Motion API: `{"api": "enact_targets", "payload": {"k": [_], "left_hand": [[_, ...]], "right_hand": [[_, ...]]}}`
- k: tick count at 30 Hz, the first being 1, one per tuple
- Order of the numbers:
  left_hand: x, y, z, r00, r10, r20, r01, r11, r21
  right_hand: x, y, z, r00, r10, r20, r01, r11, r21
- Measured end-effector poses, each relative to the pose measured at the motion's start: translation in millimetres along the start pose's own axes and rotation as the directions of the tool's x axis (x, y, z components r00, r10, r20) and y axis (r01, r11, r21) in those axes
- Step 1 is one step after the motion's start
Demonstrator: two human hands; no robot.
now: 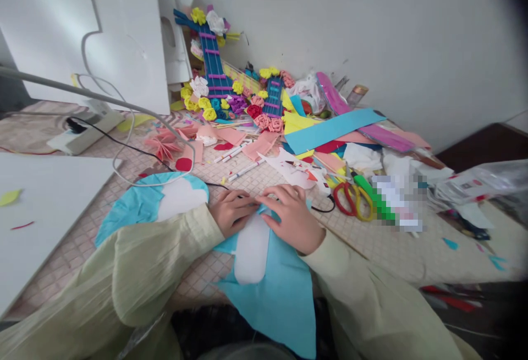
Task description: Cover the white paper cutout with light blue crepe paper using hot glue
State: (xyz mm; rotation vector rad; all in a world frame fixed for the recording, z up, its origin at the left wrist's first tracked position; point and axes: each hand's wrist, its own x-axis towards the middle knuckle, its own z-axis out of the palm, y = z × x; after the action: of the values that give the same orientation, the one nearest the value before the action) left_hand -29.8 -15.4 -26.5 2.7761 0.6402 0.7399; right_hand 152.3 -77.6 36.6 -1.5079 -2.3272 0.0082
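Note:
My left hand (231, 211) and my right hand (291, 216) rest side by side on a light blue paper sheet (280, 288) with a white foam shape (251, 250) lying on it. Both hands press down at the sheet's far edge, fingers curled together and fingertips meeting there. The sheet hangs over the table's near edge toward my lap. Pale yellow sleeves cover both arms. A second blue sheet with a white cut-out (159, 200) lies to the left of my left arm.
Red and yellow scissors (350, 199) lie right of my hands. Paper flowers and blue stick frames (231, 90) pile up at the back wall. White foam boards (103, 30) stand back left, a power strip (82, 131) with cables beneath. Markers (243, 170) and paper scraps lie scattered.

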Motion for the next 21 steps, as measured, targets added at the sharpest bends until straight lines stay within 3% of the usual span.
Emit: {"api": "enact_targets", "payload": {"k": [5, 21], "left_hand": [[0, 1, 0, 1.0, -0.015, 0.024, 0.015, 1.0, -0.002], [0, -1, 2, 0.999, -0.031, 0.031, 0.032, 0.998, -0.046]], "right_hand": [[10, 9, 14, 0.99, -0.042, 0.133, 0.039, 0.999, 0.024], [18, 12, 5, 0.972, -0.036, 0.234, 0.039, 0.999, -0.006]]}}
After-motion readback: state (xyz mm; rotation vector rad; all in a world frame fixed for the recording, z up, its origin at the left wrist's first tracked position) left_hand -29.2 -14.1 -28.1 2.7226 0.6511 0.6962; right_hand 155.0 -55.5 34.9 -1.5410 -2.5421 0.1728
